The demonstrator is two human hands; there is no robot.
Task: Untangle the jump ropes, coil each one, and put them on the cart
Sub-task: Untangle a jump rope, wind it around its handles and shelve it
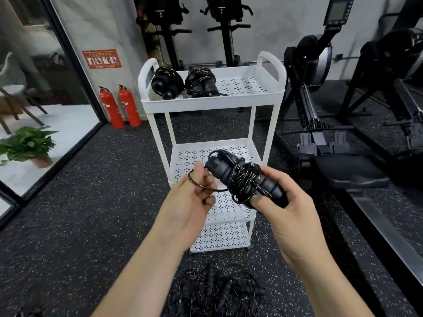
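In front of the white three-tier cart (212,101) I hold a black jump rope (242,179) whose cord is wound around its paired handles. My right hand (283,202) grips the lower end of the handles. My left hand (196,195) pinches the loose end loop of the cord, just left of the bundle. Two coiled black jump ropes lie on the cart's top tray, one (166,82) at the left and another (202,82) beside it. A tangled pile of black ropes (219,289) lies on the floor between my forearms.
Rowing machines (320,124) stand right of the cart and bikes behind it. Two red fire extinguishers (120,108) lean by the wall at left, near a glass partition and a potted plant (29,145). Dark speckled rubber floor surrounds the cart.
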